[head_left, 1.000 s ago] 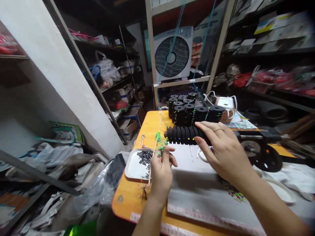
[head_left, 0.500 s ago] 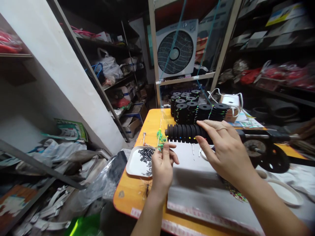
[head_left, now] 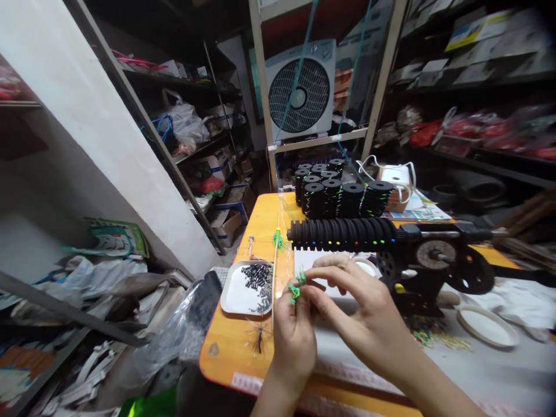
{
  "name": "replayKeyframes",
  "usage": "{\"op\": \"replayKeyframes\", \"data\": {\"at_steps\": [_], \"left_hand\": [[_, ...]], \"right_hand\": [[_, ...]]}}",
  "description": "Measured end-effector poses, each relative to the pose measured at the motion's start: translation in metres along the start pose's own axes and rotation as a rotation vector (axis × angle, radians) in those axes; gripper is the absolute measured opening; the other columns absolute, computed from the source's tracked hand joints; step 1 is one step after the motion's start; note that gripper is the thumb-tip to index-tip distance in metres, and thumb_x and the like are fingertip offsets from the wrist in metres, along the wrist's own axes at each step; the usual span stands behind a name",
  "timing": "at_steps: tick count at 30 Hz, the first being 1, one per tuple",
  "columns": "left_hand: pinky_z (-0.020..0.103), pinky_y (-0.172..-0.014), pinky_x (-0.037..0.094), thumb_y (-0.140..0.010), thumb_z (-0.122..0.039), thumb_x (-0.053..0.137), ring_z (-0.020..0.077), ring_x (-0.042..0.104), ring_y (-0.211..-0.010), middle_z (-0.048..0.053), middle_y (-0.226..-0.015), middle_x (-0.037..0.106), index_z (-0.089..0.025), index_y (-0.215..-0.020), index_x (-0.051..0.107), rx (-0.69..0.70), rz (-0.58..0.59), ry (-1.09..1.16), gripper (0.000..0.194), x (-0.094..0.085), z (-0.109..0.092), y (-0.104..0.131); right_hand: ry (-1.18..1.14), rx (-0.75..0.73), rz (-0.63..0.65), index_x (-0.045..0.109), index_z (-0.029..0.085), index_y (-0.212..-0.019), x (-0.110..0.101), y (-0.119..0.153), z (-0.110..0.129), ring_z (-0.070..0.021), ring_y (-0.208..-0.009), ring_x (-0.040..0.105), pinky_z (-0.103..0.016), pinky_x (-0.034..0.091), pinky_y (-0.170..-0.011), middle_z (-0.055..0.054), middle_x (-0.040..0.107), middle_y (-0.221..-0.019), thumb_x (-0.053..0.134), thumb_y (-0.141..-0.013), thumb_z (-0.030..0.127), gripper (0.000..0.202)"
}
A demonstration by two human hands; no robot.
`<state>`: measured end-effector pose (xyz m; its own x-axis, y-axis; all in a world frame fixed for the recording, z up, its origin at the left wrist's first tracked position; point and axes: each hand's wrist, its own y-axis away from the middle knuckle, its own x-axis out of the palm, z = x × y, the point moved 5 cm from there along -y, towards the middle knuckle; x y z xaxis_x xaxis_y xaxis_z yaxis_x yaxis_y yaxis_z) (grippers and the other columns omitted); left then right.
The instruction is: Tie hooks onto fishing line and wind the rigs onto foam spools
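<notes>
My left hand is closed around a small green stringy piece whose strands stick out above the fingers. My right hand meets it from the right, thumb and fingertips pinched at the green strands. Just beyond both hands lies the black ribbed roller, dotted with coloured beads and mounted on a geared machine. A green and yellow tuft hangs on a pale upright cord at the roller's left end. On the left, a white tray holds black cylinders and small grey parts.
Stacks of black spools stand at the back of the orange table. Behind them is a box fan in a frame. A round white lid and loose coloured beads lie at the right.
My right hand has left the roller and come down to my left hand. My left hand has moved down from the tuft on the cord, with green strands in it. The view has shifted slightly.
</notes>
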<state>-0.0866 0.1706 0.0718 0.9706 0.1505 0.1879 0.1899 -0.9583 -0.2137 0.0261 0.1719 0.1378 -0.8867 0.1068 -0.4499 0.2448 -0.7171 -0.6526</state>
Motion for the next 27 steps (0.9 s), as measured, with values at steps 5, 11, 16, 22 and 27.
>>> {"op": "replayKeyframes", "data": {"at_steps": [5,11,16,22,27], "left_hand": [[0.023,-0.050,0.034,-0.093,-0.052,0.051,0.0105,0.038,-0.052,-0.002,-0.060,0.046,-0.017,-0.088,0.069,0.028,-0.007,-0.133,0.040,-0.010,0.007,0.007],[0.023,-0.058,0.047,-0.094,-0.054,0.049,0.0133,0.060,-0.063,0.004,-0.074,0.066,-0.016,-0.092,0.069,-0.045,-0.125,0.089,0.042,-0.016,0.018,0.001],[0.029,-0.090,0.049,-0.096,-0.049,0.049,0.0179,0.064,-0.099,0.007,-0.105,0.068,-0.018,-0.086,0.069,0.101,-0.205,0.140,0.038,-0.033,0.016,-0.011],[0.025,-0.084,0.045,-0.095,-0.051,0.049,0.0138,0.060,-0.085,0.001,-0.082,0.065,-0.019,-0.081,0.068,0.086,-0.233,0.044,0.040,-0.045,0.017,-0.010],[0.023,-0.077,0.045,-0.094,-0.051,0.052,0.0122,0.059,-0.077,0.001,-0.076,0.064,-0.018,-0.080,0.068,0.054,-0.187,0.047,0.040,-0.040,0.012,-0.010]], "right_hand": [[-0.236,0.175,0.030,0.072,0.021,-0.083,0.010,-0.002,-0.007,-0.0165,-0.084,0.066,-0.026,0.053,-0.067,-0.005,0.069,-0.090,0.062,-0.089,0.023,0.012],[-0.081,0.075,-0.157,0.068,0.020,-0.091,0.020,-0.003,-0.013,-0.0130,-0.070,0.066,-0.025,0.052,-0.061,-0.002,0.072,-0.085,0.059,-0.092,0.022,0.010],[-0.008,0.051,-0.250,0.056,0.019,-0.105,0.029,-0.016,-0.020,-0.0135,-0.071,0.070,-0.023,0.055,-0.061,-0.002,0.072,-0.083,0.059,-0.092,0.020,0.013],[0.087,0.047,-0.280,0.048,0.021,-0.093,0.032,-0.026,-0.023,-0.0121,-0.058,0.066,-0.020,0.049,-0.048,0.001,0.065,-0.072,0.060,-0.091,0.021,0.012],[0.172,-0.013,-0.237,0.050,0.019,-0.092,0.034,-0.015,-0.020,-0.0097,-0.056,0.065,-0.019,0.045,-0.048,0.002,0.065,-0.071,0.061,-0.091,0.018,0.011]]}}
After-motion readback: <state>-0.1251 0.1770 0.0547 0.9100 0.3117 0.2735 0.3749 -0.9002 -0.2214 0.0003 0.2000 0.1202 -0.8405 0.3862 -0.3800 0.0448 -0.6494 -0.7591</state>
